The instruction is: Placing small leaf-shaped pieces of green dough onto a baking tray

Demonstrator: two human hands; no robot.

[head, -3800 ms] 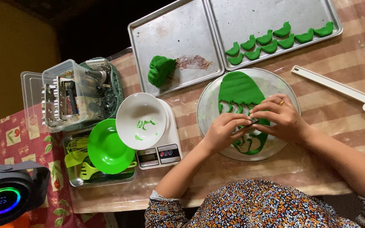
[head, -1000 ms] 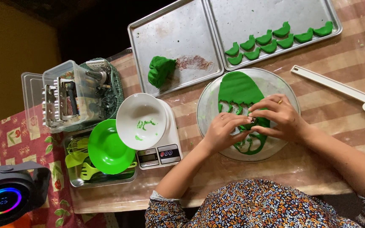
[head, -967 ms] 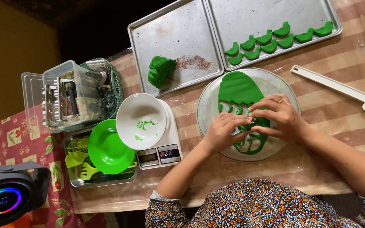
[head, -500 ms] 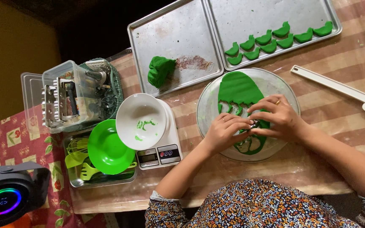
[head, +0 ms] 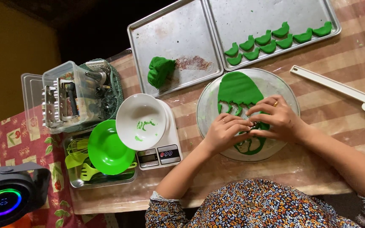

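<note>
Both hands, left hand (head: pixel 224 133) and right hand (head: pixel 277 120), have fingers pinched shut round a small cutter (head: pixel 254 126), pressing it into the green dough (head: pixel 238 90) on the glass plate (head: pixel 210 105) mid-surface.

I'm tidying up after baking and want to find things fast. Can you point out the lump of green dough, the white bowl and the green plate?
lump of green dough (head: pixel 160 71), head view, middle of the lump.
white bowl (head: pixel 141 120), head view, inner bottom.
green plate (head: pixel 108 148), head view, centre of the plate.
</note>
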